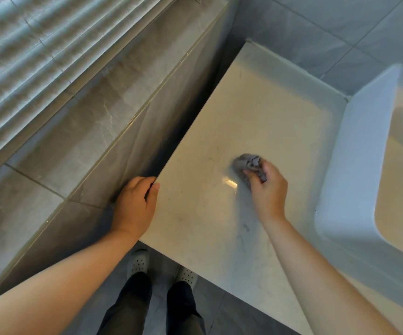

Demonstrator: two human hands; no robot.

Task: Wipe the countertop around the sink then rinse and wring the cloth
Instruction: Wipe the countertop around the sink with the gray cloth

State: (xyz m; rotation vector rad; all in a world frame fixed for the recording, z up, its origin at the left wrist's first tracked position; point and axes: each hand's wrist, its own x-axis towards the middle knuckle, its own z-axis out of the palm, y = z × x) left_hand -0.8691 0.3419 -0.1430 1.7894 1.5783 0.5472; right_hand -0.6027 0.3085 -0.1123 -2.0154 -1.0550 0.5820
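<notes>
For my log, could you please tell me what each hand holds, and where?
The right hand grips the bunched cloth by its near side, against the countertop. The left hand grips the countertop's left edge.

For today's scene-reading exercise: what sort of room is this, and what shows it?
Probably a bathroom, perhaps a utility room: a raised white sink beside a pale countertop, with grey wall tiles behind.
</notes>
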